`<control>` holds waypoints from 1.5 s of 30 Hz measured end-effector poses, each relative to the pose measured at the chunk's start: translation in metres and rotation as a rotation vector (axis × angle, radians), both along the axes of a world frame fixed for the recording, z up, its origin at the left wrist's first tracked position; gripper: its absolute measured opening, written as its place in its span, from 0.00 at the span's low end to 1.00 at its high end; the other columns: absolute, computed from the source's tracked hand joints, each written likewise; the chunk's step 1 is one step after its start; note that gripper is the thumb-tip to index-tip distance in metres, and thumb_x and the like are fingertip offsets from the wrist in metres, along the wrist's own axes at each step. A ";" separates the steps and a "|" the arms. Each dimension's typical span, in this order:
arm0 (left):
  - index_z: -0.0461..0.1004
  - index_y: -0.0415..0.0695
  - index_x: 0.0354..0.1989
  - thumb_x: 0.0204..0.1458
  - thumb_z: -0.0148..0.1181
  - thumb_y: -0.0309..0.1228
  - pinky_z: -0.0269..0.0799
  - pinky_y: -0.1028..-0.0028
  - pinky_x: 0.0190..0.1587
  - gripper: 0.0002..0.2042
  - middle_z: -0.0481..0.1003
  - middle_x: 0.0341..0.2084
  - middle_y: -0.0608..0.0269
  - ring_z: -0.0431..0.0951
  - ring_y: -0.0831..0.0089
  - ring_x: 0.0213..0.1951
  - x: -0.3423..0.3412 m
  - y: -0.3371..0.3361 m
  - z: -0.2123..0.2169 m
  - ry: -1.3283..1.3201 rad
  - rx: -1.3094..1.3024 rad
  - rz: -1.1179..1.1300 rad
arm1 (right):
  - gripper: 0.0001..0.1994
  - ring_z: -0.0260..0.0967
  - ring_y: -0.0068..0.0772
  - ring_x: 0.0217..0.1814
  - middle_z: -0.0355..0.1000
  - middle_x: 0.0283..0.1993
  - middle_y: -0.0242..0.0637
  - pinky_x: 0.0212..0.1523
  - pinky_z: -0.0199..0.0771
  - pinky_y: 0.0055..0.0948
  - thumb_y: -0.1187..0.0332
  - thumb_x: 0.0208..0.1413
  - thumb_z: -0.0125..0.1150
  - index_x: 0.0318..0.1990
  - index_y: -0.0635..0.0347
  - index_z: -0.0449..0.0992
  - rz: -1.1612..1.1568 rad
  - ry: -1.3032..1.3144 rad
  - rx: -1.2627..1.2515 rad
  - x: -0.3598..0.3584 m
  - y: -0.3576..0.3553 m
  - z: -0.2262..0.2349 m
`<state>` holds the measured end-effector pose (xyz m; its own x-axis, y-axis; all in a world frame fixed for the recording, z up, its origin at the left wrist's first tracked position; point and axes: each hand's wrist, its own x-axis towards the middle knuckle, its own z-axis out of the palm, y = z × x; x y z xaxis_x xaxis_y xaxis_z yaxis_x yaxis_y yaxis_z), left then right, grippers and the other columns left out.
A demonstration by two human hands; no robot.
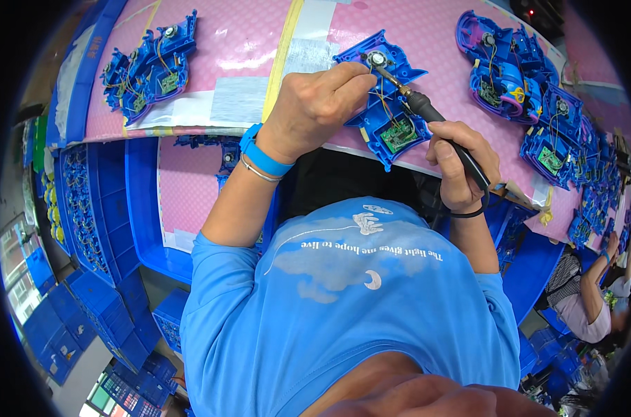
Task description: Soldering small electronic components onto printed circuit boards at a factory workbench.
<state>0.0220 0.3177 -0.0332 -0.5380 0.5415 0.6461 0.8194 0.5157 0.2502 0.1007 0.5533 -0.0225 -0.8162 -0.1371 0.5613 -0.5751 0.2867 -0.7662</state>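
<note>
Pink dotted work surface (218,42) spans the top of the view, patched with pale tape strips. Below its edge on the person's left, a large deep blue plastic bin (142,229) stands; a pink sheet lines the bottom, and small blue parts lie at the far end. Beside it, a ribbed blue tray (86,208) holds rows of small dark pieces, too small to identify. Stacked blue crates (93,313) sit lower left.

Blue plastic toy shell (388,104), open side up, lies on the pink surface directly ahead, a green circuit board and thin wires inside, a round speaker near the far end. Similar blue shells (148,66) are grouped far left; more blue and purple ones (517,69) run down the right.

Left hand (315,111), fingers pinched narrow, presses on the shell's far end beside the speaker. Right hand (461,163) is wrapped around a black-handled soldering iron (426,111), tip at the speaker.

Another person's arm (593,278) shows far right.
</note>
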 end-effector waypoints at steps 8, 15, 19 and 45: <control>0.80 0.44 0.39 0.42 0.71 0.22 0.79 0.75 0.30 0.14 0.81 0.35 0.63 0.83 0.68 0.31 0.000 0.000 0.000 -0.022 0.022 0.007 | 0.11 0.68 0.26 0.24 0.71 0.26 0.41 0.27 0.66 0.25 0.74 0.59 0.55 0.46 0.72 0.75 0.022 0.034 -0.031 0.003 0.000 0.004; 0.80 0.44 0.38 0.43 0.71 0.22 0.79 0.74 0.31 0.13 0.81 0.35 0.62 0.83 0.67 0.31 -0.001 0.000 0.001 -0.063 0.046 -0.005 | 0.11 0.68 0.29 0.25 0.72 0.26 0.42 0.28 0.67 0.27 0.74 0.59 0.56 0.47 0.71 0.75 0.021 0.052 -0.032 0.005 0.003 0.006; 0.80 0.44 0.38 0.43 0.70 0.22 0.80 0.74 0.31 0.12 0.82 0.35 0.62 0.83 0.68 0.31 -0.002 -0.001 0.001 -0.067 0.053 -0.009 | 0.10 0.72 0.30 0.23 0.74 0.23 0.41 0.24 0.68 0.26 0.79 0.53 0.58 0.42 0.71 0.78 0.014 0.148 -0.137 -0.003 -0.001 0.005; 0.79 0.43 0.44 0.45 0.66 0.19 0.81 0.67 0.41 0.15 0.80 0.45 0.60 0.83 0.58 0.40 0.002 -0.012 0.024 -0.414 -0.051 -0.219 | 0.11 0.68 0.31 0.28 0.72 0.28 0.45 0.32 0.70 0.29 0.75 0.61 0.54 0.49 0.68 0.75 -0.066 0.117 -0.168 0.003 0.015 0.013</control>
